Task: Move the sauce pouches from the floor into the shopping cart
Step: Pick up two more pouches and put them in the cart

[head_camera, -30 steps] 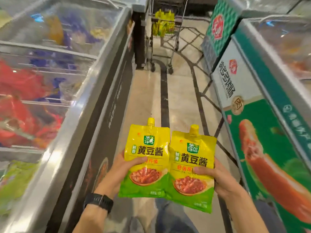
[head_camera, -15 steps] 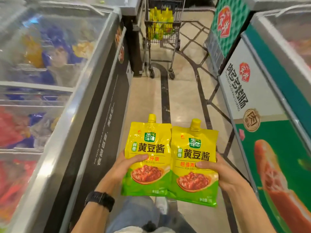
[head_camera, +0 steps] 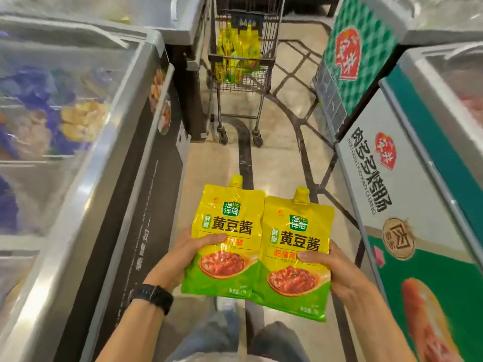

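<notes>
Head view: two yellow-and-green spouted sauce pouches are held side by side well short of the shopping cart (head_camera: 243, 83), on the person's side of it, above the tiled floor (head_camera: 277, 163). The left hand (head_camera: 188, 253) grips the left pouch (head_camera: 227, 231), thumb curled across its front at mid-height, fingers hidden behind. The right hand (head_camera: 337, 273) grips the right pouch (head_camera: 295, 257) the same way, thumb on the front, the rest out of sight behind. The pouches' inner edges touch; the right one sits slightly lower, both spouts pointing toward the cart. A black watch (head_camera: 153, 296) is on the left wrist. More yellow pouches (head_camera: 239, 48) stand inside the cart's basket. A glass-topped freezer (head_camera: 109, 178) runs left of the cart, a printed freezer cabinet (head_camera: 392, 205) right of it.
</notes>
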{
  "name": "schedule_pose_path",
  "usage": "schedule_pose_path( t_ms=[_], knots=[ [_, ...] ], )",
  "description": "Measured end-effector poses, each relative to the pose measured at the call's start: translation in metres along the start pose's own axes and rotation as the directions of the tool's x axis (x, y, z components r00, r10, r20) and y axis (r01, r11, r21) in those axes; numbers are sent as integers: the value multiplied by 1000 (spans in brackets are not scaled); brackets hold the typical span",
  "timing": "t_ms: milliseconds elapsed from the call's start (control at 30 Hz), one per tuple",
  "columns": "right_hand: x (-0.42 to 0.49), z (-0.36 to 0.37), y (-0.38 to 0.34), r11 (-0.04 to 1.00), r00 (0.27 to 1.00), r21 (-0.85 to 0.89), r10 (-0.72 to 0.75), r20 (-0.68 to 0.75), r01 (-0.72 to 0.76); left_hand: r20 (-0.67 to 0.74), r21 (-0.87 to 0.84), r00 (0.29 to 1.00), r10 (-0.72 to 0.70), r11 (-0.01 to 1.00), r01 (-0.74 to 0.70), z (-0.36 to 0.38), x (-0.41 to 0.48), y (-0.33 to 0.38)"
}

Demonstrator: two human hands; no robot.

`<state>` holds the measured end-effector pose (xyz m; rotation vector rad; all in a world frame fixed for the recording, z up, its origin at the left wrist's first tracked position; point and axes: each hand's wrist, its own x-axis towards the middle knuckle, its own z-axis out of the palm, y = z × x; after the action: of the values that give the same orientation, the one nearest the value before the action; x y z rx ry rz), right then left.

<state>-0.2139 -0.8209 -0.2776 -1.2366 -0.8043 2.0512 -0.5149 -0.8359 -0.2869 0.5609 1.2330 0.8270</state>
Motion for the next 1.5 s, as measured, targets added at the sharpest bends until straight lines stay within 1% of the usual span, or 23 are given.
schedule_pose_path(
  t_ms=[100, 233, 333, 500, 567, 667, 767, 833, 1000, 1067, 1133, 1233, 1333, 1400, 1500],
  knots=[
    [37, -17, -40, 999, 999, 12, -33, -28, 33, 43, 34, 999, -3, 999, 1, 16, 53, 47],
    [89, -48, -91, 999, 996, 37, -35, -86, 38, 85, 49, 996, -14, 999, 10, 43, 123, 97],
    [136, -79, -126, 998, 994, 48, -42, -97, 47, 102, 81, 995, -7, 997, -1, 63, 179, 131],
    [221, -131, -194, 997, 994, 81, -3, -112, 12, 38, 130, 999, 3, 991, -7, 97, 279, 191],
    [250, -150, -228, 997, 992, 81, 32, -122, -22, 33, 116, 999, 8, 993, -12, 109, 312, 218],
    [295, -172, -277, 998, 994, 36, 46, -97, -43, -13, 125, 999, 30, 992, -28, 123, 355, 245],
    [338, -184, -323, 999, 998, 7, 35, -51, -34, -42, 64, 998, 53, 997, -50, 131, 396, 271],
    [368, -188, -352, 998, 998, -5, 59, -35, -59, -48, 28, 997, 56, 998, -55, 134, 422, 291],
    [451, -205, -410, 993, 994, -58, 102, -35, -104, -85, -30, 996, 7, 999, -10, 125, 507, 334],
    [482, -209, -437, 994, 995, -60, 93, -41, -96, -76, -31, 997, -12, 999, 10, 123, 548, 358],
    [515, -214, -466, 996, 996, -62, 64, -56, -67, -59, 4, 998, -2, 1000, 2, 125, 588, 386],
    [564, -223, -514, 999, 997, -38, 32, -66, -35, -50, 22, 998, 31, 999, -30, 131, 640, 434],
    [609, -225, -556, 992, 995, -115, 47, -87, -57, -118, 56, 984, 135, 990, -129, 129, 683, 480],
    [641, -223, -581, 987, 995, -152, 40, -90, -53, -145, 47, 974, 175, 984, -170, 124, 704, 503],
    [691, -211, -611, 978, 998, -205, 26, -59, -38, -226, -21, 960, 164, 985, -173, 106, 730, 520]
  ],
)
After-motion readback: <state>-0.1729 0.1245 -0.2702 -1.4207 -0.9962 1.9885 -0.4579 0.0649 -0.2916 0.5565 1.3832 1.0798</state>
